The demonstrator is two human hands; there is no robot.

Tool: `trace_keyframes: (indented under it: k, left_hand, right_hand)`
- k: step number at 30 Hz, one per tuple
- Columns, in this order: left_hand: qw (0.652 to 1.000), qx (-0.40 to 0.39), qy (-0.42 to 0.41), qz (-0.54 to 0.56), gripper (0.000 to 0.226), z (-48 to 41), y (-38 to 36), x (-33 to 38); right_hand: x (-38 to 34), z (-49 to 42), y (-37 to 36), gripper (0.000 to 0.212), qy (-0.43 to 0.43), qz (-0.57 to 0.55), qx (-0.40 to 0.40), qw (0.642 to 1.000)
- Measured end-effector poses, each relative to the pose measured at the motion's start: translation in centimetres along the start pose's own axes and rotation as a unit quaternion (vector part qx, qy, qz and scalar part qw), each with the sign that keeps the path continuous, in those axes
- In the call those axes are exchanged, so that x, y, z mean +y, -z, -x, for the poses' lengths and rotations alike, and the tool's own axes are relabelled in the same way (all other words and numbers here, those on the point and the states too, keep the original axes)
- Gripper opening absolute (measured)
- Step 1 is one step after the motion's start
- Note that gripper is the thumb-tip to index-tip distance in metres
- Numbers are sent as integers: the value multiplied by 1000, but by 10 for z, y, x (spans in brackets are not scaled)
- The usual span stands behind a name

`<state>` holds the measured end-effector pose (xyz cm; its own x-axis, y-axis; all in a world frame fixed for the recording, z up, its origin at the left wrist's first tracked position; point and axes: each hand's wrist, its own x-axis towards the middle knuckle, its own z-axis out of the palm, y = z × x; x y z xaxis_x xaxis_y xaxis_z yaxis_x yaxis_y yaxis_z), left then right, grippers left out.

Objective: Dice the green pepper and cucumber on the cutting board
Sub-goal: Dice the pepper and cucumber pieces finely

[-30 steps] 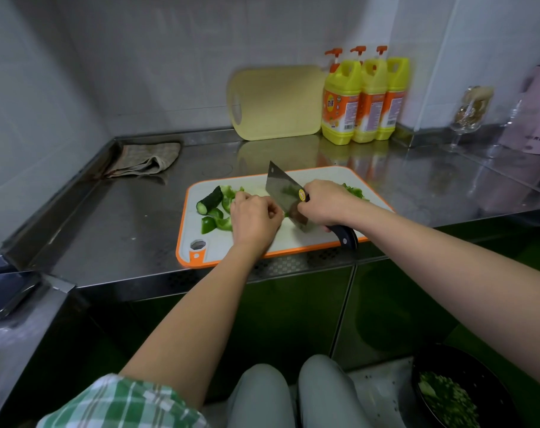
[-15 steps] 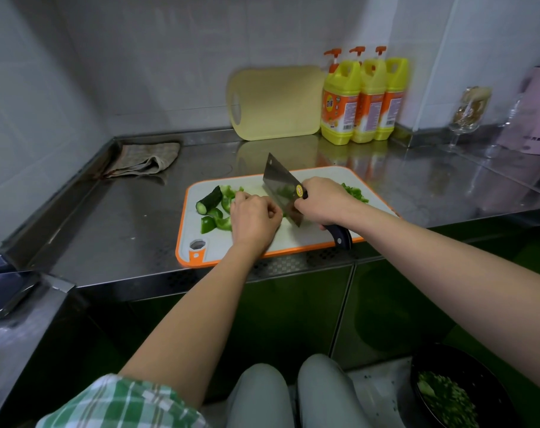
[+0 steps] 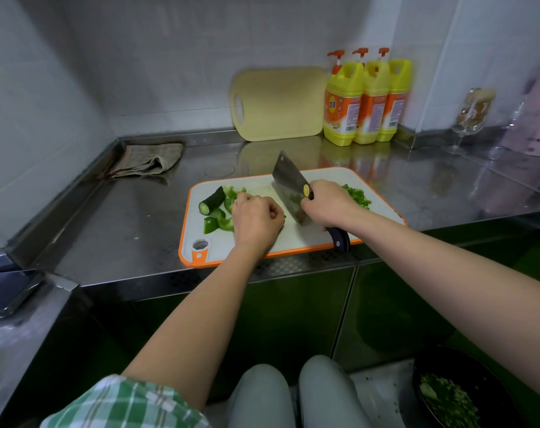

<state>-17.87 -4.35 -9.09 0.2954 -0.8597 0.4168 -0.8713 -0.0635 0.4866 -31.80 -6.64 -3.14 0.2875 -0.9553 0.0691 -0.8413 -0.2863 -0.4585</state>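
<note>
A white cutting board with an orange rim [image 3: 228, 247] lies on the steel counter. A dark cucumber chunk [image 3: 212, 200] and green pepper pieces [image 3: 219, 222] lie at its left. My left hand [image 3: 256, 219] sits curled over pepper just right of them; what it holds down is hidden under the fingers. My right hand [image 3: 327, 205] grips the handle of a cleaver [image 3: 290, 188], whose blade stands close to my left knuckles with its tip raised toward the wall. A heap of diced pepper [image 3: 356, 196] lies beyond my right hand.
A yellow board [image 3: 281, 103] leans on the wall beside three yellow detergent bottles [image 3: 367, 97]. A folded cloth [image 3: 148, 160] lies at the back left. A stemmed glass [image 3: 471, 117] and a pink appliance [image 3: 532, 118] stand far right. A black bowl of chopped greens [image 3: 454, 396] sits low right.
The cleaver's tip has tilted up and slightly left between cuts. My left hand has hardly moved on the pepper.
</note>
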Motion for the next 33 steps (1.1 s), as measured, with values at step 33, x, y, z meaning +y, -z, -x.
trace_keyframes:
  k: [33]
  left_hand:
    - [999, 19, -18, -32, 16, 5, 6, 4]
  right_hand:
    - [-12, -6, 2, 19, -19, 12, -81, 996]
